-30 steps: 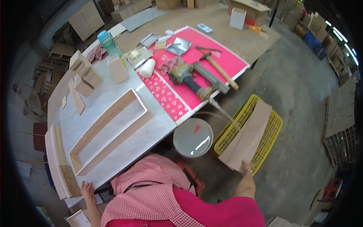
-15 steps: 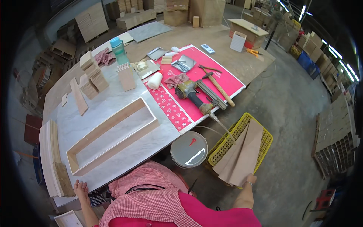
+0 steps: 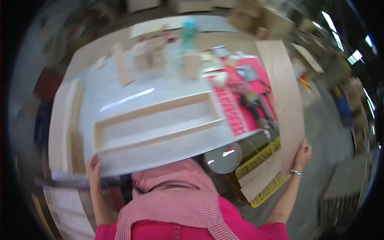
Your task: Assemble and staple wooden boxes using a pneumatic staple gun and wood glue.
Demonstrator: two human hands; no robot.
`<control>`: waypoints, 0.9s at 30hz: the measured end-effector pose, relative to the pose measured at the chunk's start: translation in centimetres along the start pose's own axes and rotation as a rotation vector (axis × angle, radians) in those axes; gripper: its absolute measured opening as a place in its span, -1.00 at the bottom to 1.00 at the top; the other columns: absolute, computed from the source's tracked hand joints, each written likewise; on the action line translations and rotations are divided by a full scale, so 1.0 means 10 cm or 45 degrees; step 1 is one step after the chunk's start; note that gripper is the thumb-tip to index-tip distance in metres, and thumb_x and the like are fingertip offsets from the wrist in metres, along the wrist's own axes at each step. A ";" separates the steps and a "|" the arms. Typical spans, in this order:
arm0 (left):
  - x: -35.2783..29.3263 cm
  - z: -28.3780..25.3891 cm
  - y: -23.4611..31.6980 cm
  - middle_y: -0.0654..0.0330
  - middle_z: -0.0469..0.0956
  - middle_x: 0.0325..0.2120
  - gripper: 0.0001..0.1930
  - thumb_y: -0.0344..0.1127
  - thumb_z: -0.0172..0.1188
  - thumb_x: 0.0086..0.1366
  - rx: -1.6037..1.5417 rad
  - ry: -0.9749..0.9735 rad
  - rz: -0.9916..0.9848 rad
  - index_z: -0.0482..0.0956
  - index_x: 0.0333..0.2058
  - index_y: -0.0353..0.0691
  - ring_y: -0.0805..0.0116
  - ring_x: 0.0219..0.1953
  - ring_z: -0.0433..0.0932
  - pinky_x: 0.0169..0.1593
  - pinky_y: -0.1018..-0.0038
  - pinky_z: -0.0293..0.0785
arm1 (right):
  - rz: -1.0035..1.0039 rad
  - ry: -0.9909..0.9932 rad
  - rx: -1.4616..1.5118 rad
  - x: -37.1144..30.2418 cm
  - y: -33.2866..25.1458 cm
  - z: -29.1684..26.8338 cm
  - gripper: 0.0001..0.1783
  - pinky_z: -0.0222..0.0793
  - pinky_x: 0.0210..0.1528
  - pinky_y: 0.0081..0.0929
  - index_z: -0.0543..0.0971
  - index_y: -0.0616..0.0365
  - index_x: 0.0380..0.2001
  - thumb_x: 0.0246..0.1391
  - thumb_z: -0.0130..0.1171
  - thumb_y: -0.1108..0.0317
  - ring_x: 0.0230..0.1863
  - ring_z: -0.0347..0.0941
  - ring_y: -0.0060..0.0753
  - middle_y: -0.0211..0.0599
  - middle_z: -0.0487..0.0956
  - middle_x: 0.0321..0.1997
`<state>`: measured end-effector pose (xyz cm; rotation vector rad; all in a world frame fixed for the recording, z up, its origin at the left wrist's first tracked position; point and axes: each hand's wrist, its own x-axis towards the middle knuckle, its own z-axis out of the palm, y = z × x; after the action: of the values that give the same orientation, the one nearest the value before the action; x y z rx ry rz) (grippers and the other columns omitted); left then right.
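My right hand grips the lower end of a long thin wooden board, which stands raised at a slant above the yellow basket. Another board lies across that basket. At the table's front edge, my left hand has its fingers extended, by the near left corner of a long rectangular wooden frame; whether they touch the frame is unclear. The frame lies flat on the marbled table top.
On a pink sheet lies a nail gun, partly behind the raised board. A lidded round bucket stands below the table edge. Wood blocks and a blue-green bottle sit farther back. Long strips are stacked at left.
My right hand has lifted a board out of the basket, up and to the right. The view has turned, and my left hand appears closer to the frame's corner.
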<state>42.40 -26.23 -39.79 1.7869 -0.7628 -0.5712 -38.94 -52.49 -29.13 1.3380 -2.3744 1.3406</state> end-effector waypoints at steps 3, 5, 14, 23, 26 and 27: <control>-0.04 0.26 0.30 0.11 0.53 -0.09 -0.56 -0.32 0.30 0.15 0.231 0.021 0.120 0.50 0.00 -0.34 0.27 0.03 0.48 0.10 0.35 0.41 | -0.276 -0.391 0.280 0.17 -1.03 0.61 -0.53 0.11 -0.45 -0.54 0.34 0.19 -0.60 0.26 0.10 0.09 -0.49 0.10 -0.64 -0.54 0.27 -0.60; 0.05 0.40 0.50 0.13 0.57 -0.28 -0.66 -0.24 0.38 0.06 0.312 0.030 0.128 0.58 -0.24 -0.32 0.33 -0.15 0.54 -0.06 0.40 0.47 | -0.526 -0.639 0.463 0.25 -1.42 0.97 -0.54 0.02 -0.48 -0.57 0.29 0.15 -0.62 0.28 0.09 0.12 -0.50 0.05 -0.68 -0.59 0.20 -0.59; -0.18 0.37 0.90 0.14 0.57 -0.40 -0.65 -0.20 0.43 0.02 0.374 0.231 0.043 0.59 -0.31 -0.32 0.35 -0.32 0.54 -0.20 0.44 0.47 | -1.104 -1.387 0.366 -0.48 -3.04 2.15 -0.55 -0.10 -0.55 -0.56 0.26 0.13 -0.64 0.24 0.17 0.20 -0.54 -0.02 -0.72 -0.63 0.14 -0.62; 0.16 0.43 1.00 0.12 0.59 -0.36 -0.65 -0.27 0.39 0.04 0.474 0.139 0.131 0.61 -0.21 -0.32 0.29 -0.28 0.56 -0.12 0.40 0.48 | -1.150 -1.406 0.411 -0.67 -3.21 2.50 -0.52 -0.13 -0.56 -0.54 0.26 0.17 -0.65 0.21 0.20 0.18 -0.56 -0.02 -0.70 -0.60 0.13 -0.65; 0.19 0.43 1.04 0.07 0.59 -0.36 -0.66 -0.28 0.38 0.03 0.505 0.112 0.145 0.62 -0.23 -0.34 0.23 -0.27 0.57 -0.12 0.38 0.48 | -1.220 -1.371 0.365 -0.71 -3.25 2.49 -0.51 -0.13 -0.55 -0.53 0.25 0.18 -0.65 0.21 0.20 0.17 -0.56 -0.02 -0.68 -0.58 0.12 -0.66; 0.20 0.44 1.05 0.03 0.59 -0.36 -0.66 -0.28 0.38 0.01 0.517 0.097 0.147 0.63 -0.24 -0.35 0.19 -0.27 0.58 -0.13 0.37 0.49 | -1.217 -1.371 0.359 -0.72 -3.26 2.48 -0.51 -0.13 -0.55 -0.53 0.25 0.18 -0.65 0.21 0.20 0.17 -0.56 -0.02 -0.68 -0.58 0.12 -0.66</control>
<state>38.32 -32.97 -31.29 2.1040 -0.9728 -0.2806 -3.05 -73.40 -26.63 3.2453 -1.3007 0.6889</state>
